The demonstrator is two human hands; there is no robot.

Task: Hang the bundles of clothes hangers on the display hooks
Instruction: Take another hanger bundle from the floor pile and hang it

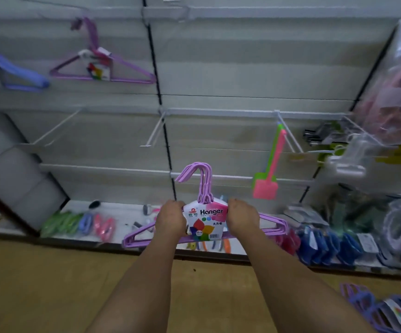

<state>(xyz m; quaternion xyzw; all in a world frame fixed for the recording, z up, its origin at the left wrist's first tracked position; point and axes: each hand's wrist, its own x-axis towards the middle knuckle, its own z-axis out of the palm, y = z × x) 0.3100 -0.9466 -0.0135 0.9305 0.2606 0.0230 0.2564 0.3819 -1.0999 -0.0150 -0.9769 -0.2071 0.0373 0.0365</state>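
Observation:
I hold a bundle of purple clothes hangers (202, 181) upright in front of the display wall, its white "Hanger" label facing me. My left hand (170, 218) grips the bundle's left shoulder and my right hand (241, 217) grips its right shoulder. The bundle's hooks point up and left, below a white display hook (152, 129) at mid height. Another purple hanger bundle (103, 66) hangs on a hook at upper left, and a blue hanger bundle (22, 75) hangs at the far left edge. More purple-blue hanger bundles (377, 308) lie on the floor at lower right.
White display hooks (288, 135) jut from the slatted wall. Green and pink fly swatters (268, 179) hang on the right. Bagged goods (396, 80) hang at far right. The bottom shelf (122, 212) holds packets of clips (74, 224) and blue items (326, 243). The floor is tan.

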